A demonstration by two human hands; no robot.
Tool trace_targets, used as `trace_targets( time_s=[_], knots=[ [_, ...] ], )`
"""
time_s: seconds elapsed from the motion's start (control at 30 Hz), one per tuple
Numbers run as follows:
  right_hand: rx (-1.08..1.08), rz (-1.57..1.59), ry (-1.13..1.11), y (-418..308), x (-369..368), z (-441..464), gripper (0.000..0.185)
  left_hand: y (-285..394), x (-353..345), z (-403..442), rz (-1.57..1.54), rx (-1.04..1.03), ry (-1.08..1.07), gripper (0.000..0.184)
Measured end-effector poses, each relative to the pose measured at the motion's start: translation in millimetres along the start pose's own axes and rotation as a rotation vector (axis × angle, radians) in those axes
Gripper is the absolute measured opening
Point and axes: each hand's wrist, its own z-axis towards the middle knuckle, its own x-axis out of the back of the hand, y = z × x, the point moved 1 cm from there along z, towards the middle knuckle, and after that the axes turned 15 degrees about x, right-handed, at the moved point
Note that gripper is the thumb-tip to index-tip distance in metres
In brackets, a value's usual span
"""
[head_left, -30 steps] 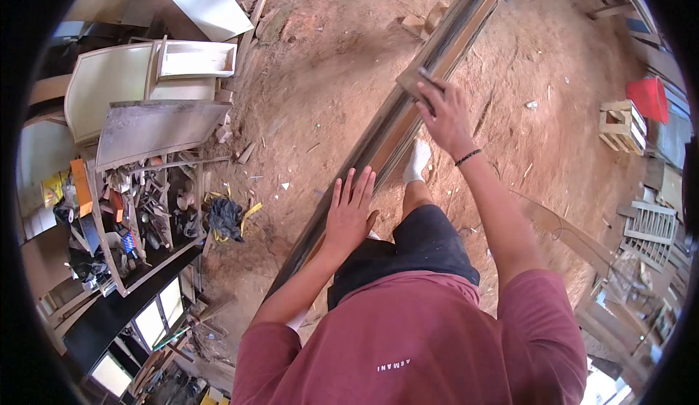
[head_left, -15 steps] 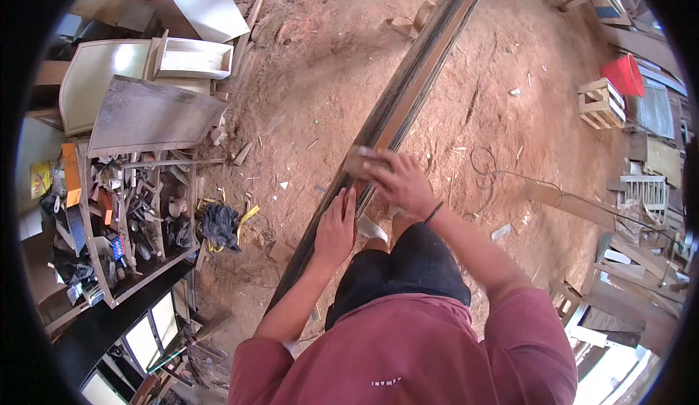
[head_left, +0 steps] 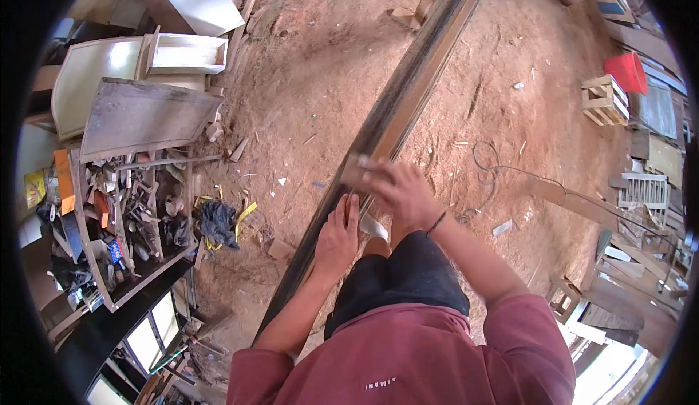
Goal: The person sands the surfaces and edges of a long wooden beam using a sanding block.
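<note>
A long wooden beam (head_left: 404, 106) with a dark strip and a brown strip runs diagonally from the top right to the lower left. My right hand (head_left: 401, 192) is closed on a small flat block (head_left: 354, 173), blurred by motion, lying on the beam. Just below it, my left hand (head_left: 339, 239) rests on the beam, its fingers stretched out close together and nothing visible in them. The block's underside is hidden.
On the left stand an open wooden rack (head_left: 109, 259) full of small items, a white drawer (head_left: 188, 54) and loose panels. A black bag (head_left: 218, 223) lies beside the rack. At right are a slatted crate (head_left: 604, 101), a red bucket (head_left: 626, 72) and a cable (head_left: 524, 168).
My right hand has moved down the beam with the block, towards my body, and is now near my left hand. My left hand has shifted slightly lower, its fingers closer together.
</note>
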Motion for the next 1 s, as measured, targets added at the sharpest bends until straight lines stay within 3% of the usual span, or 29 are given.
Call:
trace_targets(
  time_s=[0.03,0.1,0.13,0.2,0.33,0.43,0.5,0.63,0.73,0.8,0.83,0.97,1.0],
  knots=[
    [0.027,0.053,-0.012,26,8,10,0.054,0,5,1,0.006,0.008,-0.022,0.081],
    [-0.246,-0.180,-0.083,94,22,29,0.051,0,6,-1,0.015,0.046,-0.059,0.081],
    [-0.163,-0.261,0.197,115,35,42,0.048,2,4,2,0.028,0.041,-0.064,0.081],
    [-0.276,-0.320,0.145,104,38,49,0.045,0,5,-5,0.046,0.045,-0.078,0.080],
    [-0.007,0.010,0.114,5,-8,6,0.056,5,2,-2,0.009,0.029,-0.016,0.078],
    [0.000,-0.042,-0.026,-33,-6,-5,0.058,3,-1,-6,0.014,0.041,-0.019,0.080],
    [0.035,-0.015,-0.052,22,-4,5,0.051,1,-3,-5,0.025,0.040,-0.033,0.080],
    [-0.211,-0.356,0.098,105,31,49,0.042,0,-6,-4,0.004,0.036,-0.012,0.079],
    [-0.122,-0.229,0.135,59,9,34,0.045,-1,-9,-9,0.030,0.041,-0.018,0.079],
    [0.033,-0.009,0.052,9,-10,8,0.053,-2,-7,-7,-0.001,0.036,-0.040,0.080],
    [-0.021,-0.005,-0.034,-20,-13,-2,0.055,-2,-5,-5,0.001,0.030,-0.034,0.081],
    [0.018,-0.047,-0.015,29,4,17,0.052,-3,-1,-4,0.038,0.027,-0.048,0.080],
    [-0.086,-0.159,-0.003,57,9,27,0.048,-5,0,-2,0.032,0.021,-0.041,0.079]
  ],
)
